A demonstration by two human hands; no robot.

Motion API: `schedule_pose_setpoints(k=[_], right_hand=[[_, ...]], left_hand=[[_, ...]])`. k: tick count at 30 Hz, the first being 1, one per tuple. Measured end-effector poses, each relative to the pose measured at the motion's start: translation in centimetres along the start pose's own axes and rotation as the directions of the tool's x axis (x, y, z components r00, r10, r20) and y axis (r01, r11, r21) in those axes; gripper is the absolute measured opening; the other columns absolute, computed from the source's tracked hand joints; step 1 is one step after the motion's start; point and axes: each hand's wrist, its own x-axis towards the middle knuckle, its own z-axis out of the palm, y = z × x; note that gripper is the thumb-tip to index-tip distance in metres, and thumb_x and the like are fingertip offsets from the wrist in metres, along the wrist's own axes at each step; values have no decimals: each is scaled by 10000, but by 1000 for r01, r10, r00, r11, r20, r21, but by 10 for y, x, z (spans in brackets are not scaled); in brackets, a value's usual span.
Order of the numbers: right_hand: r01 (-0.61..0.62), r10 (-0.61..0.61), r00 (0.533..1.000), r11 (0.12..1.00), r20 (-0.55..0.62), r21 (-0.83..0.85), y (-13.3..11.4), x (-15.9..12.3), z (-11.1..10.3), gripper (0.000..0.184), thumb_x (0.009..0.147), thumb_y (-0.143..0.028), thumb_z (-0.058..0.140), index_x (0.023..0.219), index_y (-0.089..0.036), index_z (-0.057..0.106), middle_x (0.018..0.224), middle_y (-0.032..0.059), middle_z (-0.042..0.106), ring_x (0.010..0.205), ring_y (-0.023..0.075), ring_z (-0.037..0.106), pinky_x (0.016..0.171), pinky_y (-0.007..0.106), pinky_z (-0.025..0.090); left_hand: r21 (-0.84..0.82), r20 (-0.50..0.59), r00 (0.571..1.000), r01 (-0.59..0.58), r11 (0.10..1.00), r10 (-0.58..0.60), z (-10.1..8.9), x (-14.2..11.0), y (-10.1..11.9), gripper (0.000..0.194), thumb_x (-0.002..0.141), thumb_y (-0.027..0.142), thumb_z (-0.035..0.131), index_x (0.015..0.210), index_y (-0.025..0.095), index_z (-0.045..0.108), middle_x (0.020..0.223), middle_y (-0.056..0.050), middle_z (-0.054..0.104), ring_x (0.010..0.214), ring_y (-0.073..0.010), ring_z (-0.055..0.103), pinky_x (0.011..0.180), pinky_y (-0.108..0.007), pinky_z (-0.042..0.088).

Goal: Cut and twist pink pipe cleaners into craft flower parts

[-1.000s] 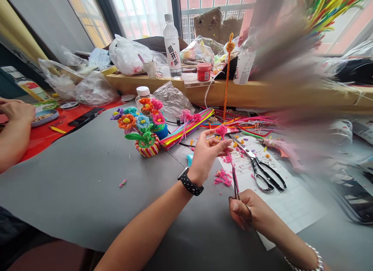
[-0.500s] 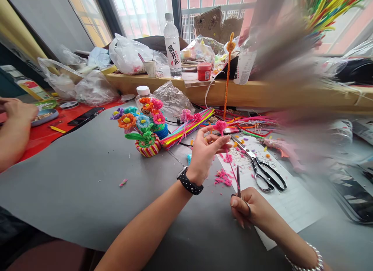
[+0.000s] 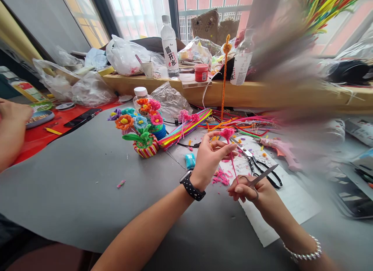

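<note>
My left hand (image 3: pixel 211 156) pinches the stem of a pink pipe-cleaner flower (image 3: pixel 227 134) just below its bloom. Lower down, my right hand (image 3: pixel 247 190) has its fingertips on the stem's thin end. A small pair of scissors (image 3: pixel 264 175) hangs on that same hand, its blades pointing up and right, away from the stem. Beneath the hands lies a sheet of white paper (image 3: pixel 271 224) with pink fuzz clippings (image 3: pixel 220 178) beside it. Larger black-handled scissors (image 3: pixel 269 174) rest on the paper, partly behind my right hand.
Pipe-cleaner flowers in a striped pot (image 3: pixel 145 148) stand left of centre, near a bundle of coloured pipe cleaners (image 3: pixel 188 127). A pink glue gun (image 3: pixel 281 150) lies to the right. At far left is another person's arm (image 3: pixel 13 127). A blurred shape covers the right side.
The small scissors have swung from upright beside the stem to lying across my right hand. My right fingertips now touch the stem's end. The flower has turned slightly.
</note>
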Motion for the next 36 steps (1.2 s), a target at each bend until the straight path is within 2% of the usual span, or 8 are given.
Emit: schedule_pose_setpoints(k=[9, 14, 18, 21, 25, 29, 31, 36], right_hand=[[-83, 87, 992, 996, -92, 46, -3, -1, 0, 319, 695, -435, 583, 548, -155, 623, 522, 20, 577, 491, 124, 483, 497, 244, 397], [-40, 37, 996, 999, 75, 34, 0, 1, -2, 409, 737, -492, 502, 585, -136, 634, 492, 18, 549, 484, 124, 488, 495, 248, 400], [-23, 12, 991, 996, 135, 82, 3, 2, -3, 495, 728, -568, 463, 583, -128, 634, 488, 27, 552, 467, 121, 484, 483, 251, 395], [3, -26, 984, 991, 178, 131, 5, 1, -3, 503, 725, -577, 467, 584, -126, 639, 508, 29, 559, 466, 116, 487, 477, 244, 390], [24, -69, 965, 984, 252, 175, 7, 0, -2, 522, 714, -591, 470, 586, -120, 655, 505, 27, 555, 454, 112, 497, 463, 236, 381], [16, -45, 973, 991, 227, 130, 6, -1, 0, 521, 689, -599, 495, 542, -122, 643, 469, 27, 556, 429, 114, 498, 438, 234, 374], [7, -23, 979, 997, 203, 79, 5, -1, 1, 511, 679, -593, 512, 506, -126, 623, 447, 25, 552, 409, 112, 490, 419, 231, 367], [39, -36, 979, 999, 203, -12, 3, -1, 3, 516, 666, -612, 507, 492, -138, 613, 472, 30, 569, 450, 128, 502, 448, 246, 388]], left_hand=[[-29, 110, 979, 179, 983, -175, 2, -3, 5, 468, 626, 212, 675, 998, 143, 399, 729, -40, 639, 659, -139, 617, 657, -281, 471], [-64, 79, 984, 163, 984, -158, -2, 1, 5, 439, 625, 226, 676, 986, 132, 445, 753, -57, 650, 666, -136, 614, 655, -269, 467], [-73, 131, 973, 199, 977, -189, -9, 5, 7, 256, 650, 256, 651, 847, 126, 553, 799, -51, 640, 686, -102, 598, 658, -214, 453], [-47, 229, 939, 272, 961, -255, -11, 4, 8, 186, 668, 256, 632, 799, 132, 588, 866, -57, 634, 695, -86, 587, 662, -195, 448], [-1, 406, 846, 378, 926, -345, -10, 1, 9, 138, 673, 238, 625, 765, 143, 587, 992, -78, 613, 704, -76, 584, 636, -173, 442], [120, 507, 769, 385, 915, -390, -8, -2, 7, 131, 642, 243, 645, 713, 145, 595, 748, -44, 634, 627, -94, 585, 556, -182, 437], [164, 533, 748, 368, 915, -396, -7, -3, 6, 126, 638, 245, 647, 699, 147, 597, 675, -24, 615, 599, -89, 575, 543, -183, 432], [208, 550, 735, 338, 918, -396, -7, -3, 7, 134, 650, 260, 639, 702, 143, 600, 727, -24, 622, 580, -65, 563, 565, -182, 427]])
